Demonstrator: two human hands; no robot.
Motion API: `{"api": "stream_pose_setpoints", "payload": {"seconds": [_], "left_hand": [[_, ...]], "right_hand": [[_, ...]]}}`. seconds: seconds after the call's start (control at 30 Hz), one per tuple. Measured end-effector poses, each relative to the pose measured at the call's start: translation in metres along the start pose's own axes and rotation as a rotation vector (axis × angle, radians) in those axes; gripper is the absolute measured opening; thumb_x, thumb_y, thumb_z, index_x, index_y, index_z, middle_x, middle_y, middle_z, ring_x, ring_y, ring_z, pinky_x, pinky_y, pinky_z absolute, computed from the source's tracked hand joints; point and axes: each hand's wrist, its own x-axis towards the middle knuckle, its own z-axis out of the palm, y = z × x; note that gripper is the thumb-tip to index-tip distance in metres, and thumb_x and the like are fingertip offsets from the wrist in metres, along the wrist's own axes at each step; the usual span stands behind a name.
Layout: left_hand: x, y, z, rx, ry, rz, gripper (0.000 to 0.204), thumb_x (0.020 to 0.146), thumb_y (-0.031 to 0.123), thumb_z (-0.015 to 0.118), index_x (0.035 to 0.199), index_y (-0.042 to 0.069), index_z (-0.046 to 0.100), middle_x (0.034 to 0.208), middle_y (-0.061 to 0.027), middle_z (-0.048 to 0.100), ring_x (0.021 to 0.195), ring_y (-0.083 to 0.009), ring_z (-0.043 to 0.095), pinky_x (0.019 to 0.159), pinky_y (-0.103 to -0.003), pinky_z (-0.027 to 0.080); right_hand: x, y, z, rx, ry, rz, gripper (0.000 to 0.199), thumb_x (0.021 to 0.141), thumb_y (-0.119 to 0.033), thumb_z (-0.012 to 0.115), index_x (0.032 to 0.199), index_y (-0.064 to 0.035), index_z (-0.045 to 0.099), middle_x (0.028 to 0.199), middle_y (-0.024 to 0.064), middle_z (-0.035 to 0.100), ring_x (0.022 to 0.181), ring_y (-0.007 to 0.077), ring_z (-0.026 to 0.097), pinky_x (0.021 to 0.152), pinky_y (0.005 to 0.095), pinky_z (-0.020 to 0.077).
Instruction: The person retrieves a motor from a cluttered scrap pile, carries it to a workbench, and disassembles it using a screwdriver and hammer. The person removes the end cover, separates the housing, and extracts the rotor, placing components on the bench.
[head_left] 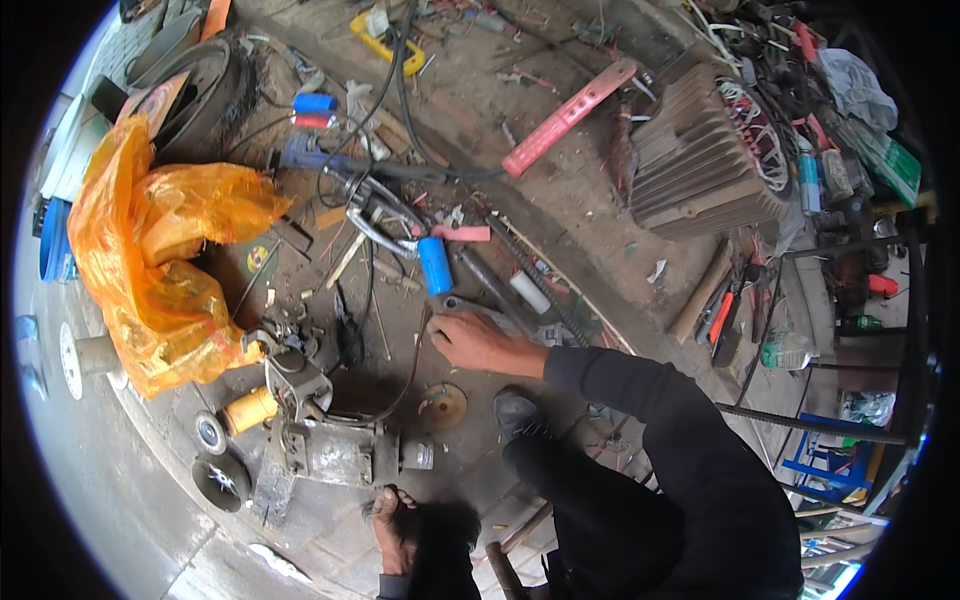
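Note:
My right hand [485, 343] reaches in over the ground with its fingers curled down. Just beyond its knuckles lies a grey spanner [455, 302], partly hidden by the hand. A thin dark curved cable or rod [412, 370] runs down from near those fingertips. What the fingers hold, if anything, is hidden. Lower down, my left hand [388, 528] has its fingers bent closed around something dark that I cannot make out. Beside it stands a worn grey metal vise [345, 455]. A blue cylinder [435, 265] lies above the right hand.
An orange plastic sack [165, 260] lies at the left. A finned motor housing [700, 155] and a pink metal bar [570, 118] lie at the upper right. Wheels [221, 482], a yellow roller [250, 410] and a white cylinder [530, 292] are scattered about. My shoe [520, 412] is below the right hand.

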Motion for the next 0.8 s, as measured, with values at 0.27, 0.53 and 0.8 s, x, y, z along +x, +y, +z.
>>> {"api": "stream_pose_setpoints", "payload": {"seconds": [0.27,0.53,0.8], "left_hand": [[0.033,-0.007,-0.036,1.085,-0.242,0.222,0.014,0.097,0.016,0.066,0.1,0.002,0.067,0.088,-0.0114,0.072,0.081,-0.0237,0.068,0.077,-0.038,0.054],[0.001,0.061,0.05,1.694,-0.6,0.377,0.044,0.085,0.036,0.082,0.109,0.001,0.072,0.106,-0.0196,0.075,0.1,-0.036,0.072,0.086,-0.042,0.057],[-0.093,0.133,0.3,0.864,-0.693,0.558,0.028,0.106,0.025,0.058,0.119,0.001,0.065,0.106,-0.0055,0.071,0.095,-0.022,0.068,0.093,-0.04,0.055]], "right_hand": [[-0.098,0.026,-0.087,-0.126,-0.109,0.157,0.019,0.096,-0.02,0.056,0.101,-0.0031,0.064,0.099,0.0209,0.068,0.097,0.044,0.066,0.082,0.0542,0.0519],[-0.237,-0.003,-0.213,-0.19,0.284,0.223,0.021,0.093,-0.022,0.059,0.096,-0.0022,0.062,0.096,0.0231,0.066,0.093,0.0462,0.065,0.081,0.0542,0.0513],[-0.206,-0.204,-0.233,0.16,0.809,-0.159,0.05,0.1,-0.038,0.064,0.131,0.0007,0.06,0.12,0.0253,0.067,0.105,0.0431,0.066,0.091,0.0502,0.0525]]}}
